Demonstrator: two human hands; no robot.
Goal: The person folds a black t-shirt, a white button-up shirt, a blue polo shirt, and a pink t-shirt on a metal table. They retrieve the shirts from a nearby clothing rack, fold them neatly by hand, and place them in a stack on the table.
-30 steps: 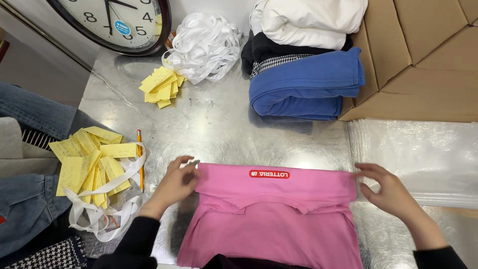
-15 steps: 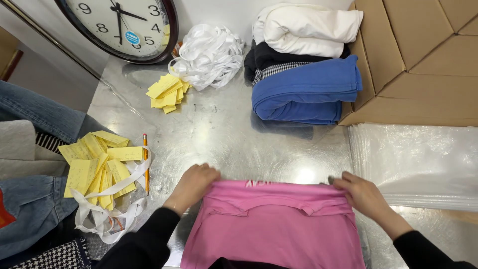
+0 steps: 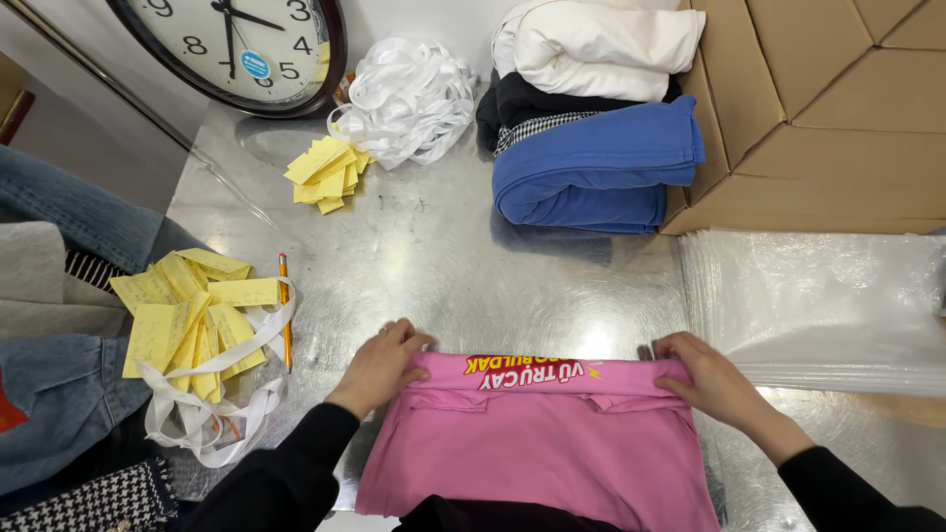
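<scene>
Pink garment (image 3: 537,443) lies flat at the table's (image 3: 443,256) six o'clock edge, its far hem folded over. Left hand (image 3: 379,366) pinches the fold's left corner, right hand (image 3: 711,379) grips its right corner. Yellow paper slips (image 3: 192,315) and a pencil (image 3: 285,310) sit at nine o'clock; folded clothes (image 3: 596,158) are stacked at one o'clock

View: single head-worn camera, above the shiny metal bench (image 3: 443,256).
Facing: steeply down and forward, toward the round wall clock (image 3: 236,49).
Nearness: close; forearms enter from the bottom edge.
Shared: nothing, one view only.
</scene>
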